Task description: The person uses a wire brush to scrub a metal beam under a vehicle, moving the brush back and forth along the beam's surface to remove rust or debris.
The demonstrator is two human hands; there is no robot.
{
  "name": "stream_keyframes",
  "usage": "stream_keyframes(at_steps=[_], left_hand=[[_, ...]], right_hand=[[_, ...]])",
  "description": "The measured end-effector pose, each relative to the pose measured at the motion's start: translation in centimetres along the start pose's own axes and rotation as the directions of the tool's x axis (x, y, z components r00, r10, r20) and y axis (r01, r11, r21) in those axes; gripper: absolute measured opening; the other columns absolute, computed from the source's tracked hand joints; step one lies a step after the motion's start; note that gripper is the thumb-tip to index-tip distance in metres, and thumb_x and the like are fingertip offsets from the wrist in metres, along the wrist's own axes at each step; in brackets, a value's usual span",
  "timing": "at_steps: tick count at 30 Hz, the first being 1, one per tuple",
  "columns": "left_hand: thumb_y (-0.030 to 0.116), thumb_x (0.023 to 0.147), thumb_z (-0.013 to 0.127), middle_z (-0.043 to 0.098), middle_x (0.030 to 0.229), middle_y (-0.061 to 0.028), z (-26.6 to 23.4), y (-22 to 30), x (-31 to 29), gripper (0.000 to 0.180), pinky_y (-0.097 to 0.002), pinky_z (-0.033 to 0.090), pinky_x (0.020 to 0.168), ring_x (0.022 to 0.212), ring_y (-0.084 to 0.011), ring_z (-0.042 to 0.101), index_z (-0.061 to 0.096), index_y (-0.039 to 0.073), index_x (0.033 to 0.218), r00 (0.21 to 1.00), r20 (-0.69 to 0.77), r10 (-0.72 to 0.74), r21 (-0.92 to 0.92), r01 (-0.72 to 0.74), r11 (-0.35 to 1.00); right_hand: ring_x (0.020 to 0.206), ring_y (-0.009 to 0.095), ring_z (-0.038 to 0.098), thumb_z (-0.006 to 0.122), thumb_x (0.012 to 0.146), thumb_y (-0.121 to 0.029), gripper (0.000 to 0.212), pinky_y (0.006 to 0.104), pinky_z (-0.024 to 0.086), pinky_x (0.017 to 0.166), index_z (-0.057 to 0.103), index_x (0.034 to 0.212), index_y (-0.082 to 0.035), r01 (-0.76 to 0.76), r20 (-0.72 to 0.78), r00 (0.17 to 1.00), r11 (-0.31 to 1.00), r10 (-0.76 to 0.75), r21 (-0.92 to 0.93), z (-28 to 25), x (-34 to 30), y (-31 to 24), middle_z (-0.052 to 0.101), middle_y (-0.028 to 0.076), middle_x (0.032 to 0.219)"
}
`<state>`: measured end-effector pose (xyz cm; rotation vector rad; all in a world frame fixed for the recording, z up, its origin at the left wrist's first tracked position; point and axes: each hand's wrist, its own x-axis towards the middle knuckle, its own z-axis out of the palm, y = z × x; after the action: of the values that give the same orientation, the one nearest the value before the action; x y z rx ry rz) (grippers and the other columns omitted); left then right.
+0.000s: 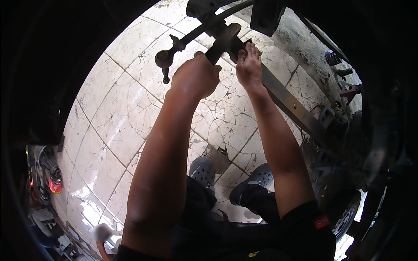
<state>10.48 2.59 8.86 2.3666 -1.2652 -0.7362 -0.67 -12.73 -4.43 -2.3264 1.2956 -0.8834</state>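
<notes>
My left hand (196,77) is closed round the lower end of a dark, flat metal piece (223,42) with a rounded top; its exact kind is hard to make out. Close by on the right, my right hand (250,69) lays its stretched fingers along a dark metal part (236,47), the thumb against its side. A curved dark rod (198,32) passes behind the piece. At its left end hangs a ball joint (164,58) with its stud pointing down.
A long metal beam (289,98) slants down to the right beside my right forearm. Below is a cracked tile floor (139,95), with my grey clogs (202,169) on it. A person's hand (102,248) shows at the lower left. A wheel (347,217) stands lower right.
</notes>
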Motion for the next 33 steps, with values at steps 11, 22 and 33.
stream_keyframes(at_steps=[11,22,33], left_hand=[[0.036,0.092,0.059,0.068,0.099,-0.0266,0.0,-0.5,0.3,0.048,-0.0438,0.052,0.084,0.095,-0.0394,0.067,0.052,-0.008,0.112,0.998,-0.063,0.011,-0.010,-0.012,1.000],[0.036,0.093,0.058,0.068,0.096,-0.0257,0.6,-0.8,0.4,0.050,-0.0450,0.052,0.083,0.093,-0.0394,0.067,0.049,-0.009,0.114,0.995,-0.095,0.042,0.003,-0.041,0.999],[0.035,0.093,0.058,0.068,0.097,-0.0237,0.4,-1.0,0.6,0.046,-0.0437,0.052,0.082,0.092,-0.0374,0.067,0.053,-0.006,0.113,0.998,-0.055,0.042,-0.005,-0.042,0.999]], right_hand=[[0.143,0.038,0.026,0.035,0.103,-0.032,0.055,0.0475,0.021,0.117,0.037,0.144,0.003,0.112,-0.016,0.993,0.991,-0.113,-0.072,0.7,-1.5,-0.4,0.033,0.023,0.151],[0.143,0.038,0.027,0.040,0.102,-0.028,0.052,0.0494,0.023,0.116,0.036,0.145,0.001,0.428,0.086,0.904,0.880,-0.419,-0.207,0.1,-6.1,-0.5,0.029,0.022,0.154],[0.139,0.036,0.036,0.043,0.100,-0.019,0.048,0.0531,0.021,0.116,0.037,0.143,0.002,0.413,0.071,0.910,0.906,-0.408,-0.090,-3.6,-9.3,0.4,0.039,0.023,0.147]])
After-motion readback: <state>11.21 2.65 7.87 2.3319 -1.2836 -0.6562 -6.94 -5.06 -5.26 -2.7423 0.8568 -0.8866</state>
